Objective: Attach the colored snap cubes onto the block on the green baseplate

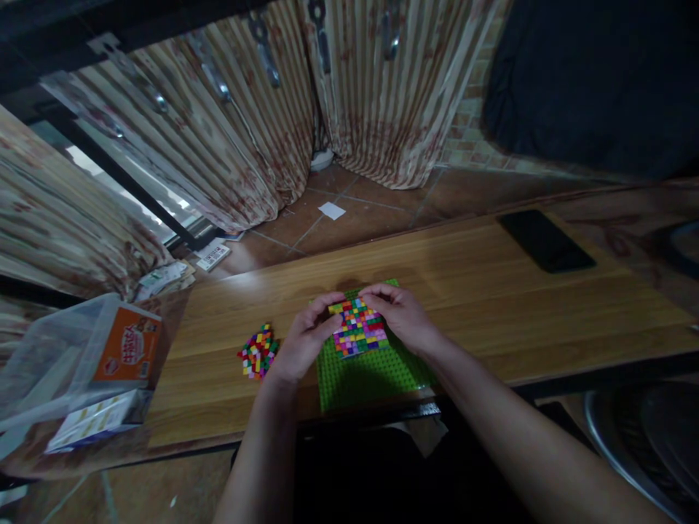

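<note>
Multicolour brick block (pixel 357 333) is lying between the left hand (pixel 304 338) and right hand (pixel 408 318); bent fingers (pixel 326 299) are resting at its far corners, can't tell if they're gripping.

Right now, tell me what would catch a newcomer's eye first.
First, the multicolored brick mosaic over the green studded baseplate, between the left hand and right hand. Next, the pile of small loose bricks on the wooden tabletop, left of the baseplate.
</note>
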Motion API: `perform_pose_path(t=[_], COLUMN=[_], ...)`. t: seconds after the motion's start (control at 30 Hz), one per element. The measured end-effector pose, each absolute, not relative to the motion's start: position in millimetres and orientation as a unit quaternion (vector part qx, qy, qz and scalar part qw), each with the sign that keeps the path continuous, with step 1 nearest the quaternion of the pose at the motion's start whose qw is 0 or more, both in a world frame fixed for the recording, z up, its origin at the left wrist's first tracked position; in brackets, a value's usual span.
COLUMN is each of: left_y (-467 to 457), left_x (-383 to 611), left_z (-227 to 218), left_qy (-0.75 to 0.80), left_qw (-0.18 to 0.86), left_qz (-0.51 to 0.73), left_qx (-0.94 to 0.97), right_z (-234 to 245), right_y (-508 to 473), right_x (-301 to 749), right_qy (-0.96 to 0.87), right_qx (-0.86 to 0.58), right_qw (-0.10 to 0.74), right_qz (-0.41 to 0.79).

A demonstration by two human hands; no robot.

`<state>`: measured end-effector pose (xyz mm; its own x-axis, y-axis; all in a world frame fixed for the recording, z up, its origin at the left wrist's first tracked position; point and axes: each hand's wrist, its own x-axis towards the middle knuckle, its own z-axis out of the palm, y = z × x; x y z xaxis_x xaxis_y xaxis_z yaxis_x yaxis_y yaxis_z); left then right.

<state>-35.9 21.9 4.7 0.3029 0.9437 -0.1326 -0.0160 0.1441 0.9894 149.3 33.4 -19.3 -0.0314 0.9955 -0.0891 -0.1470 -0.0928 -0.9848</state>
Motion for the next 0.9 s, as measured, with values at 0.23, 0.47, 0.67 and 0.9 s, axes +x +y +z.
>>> perform_pose_path(t=[0.23, 0.47, 0.67, 0.9], left_y=[23.4, 21.7, 20.8, 22.7], left_x=[-41.2, -38.8, -36.0, -34.7], left_z=[6.4, 9.7, 9.1, 5.1], left_qy=[0.401, 0.419, 0.423, 0.443], left_qw=[0.666, 0.648, 0.658, 0.643], left_qz=[0.359, 0.343, 0.358, 0.374], left_qx=[0.516, 0.535, 0.51, 0.5], right_z=[-19.2, -19.0, -16.8, -16.7], right_y=[32.8, 32.2, 27.5, 26.3], right_x=[148.0, 143.6, 140.0, 140.0], right_qy=[-0.458, -0.462, -0.468, -0.49], right_qx=[-0.478, -0.49, -0.497, -0.509], right_qw=[0.506, 0.502, 0.464, 0.451], right_qz=[0.553, 0.543, 0.564, 0.545])
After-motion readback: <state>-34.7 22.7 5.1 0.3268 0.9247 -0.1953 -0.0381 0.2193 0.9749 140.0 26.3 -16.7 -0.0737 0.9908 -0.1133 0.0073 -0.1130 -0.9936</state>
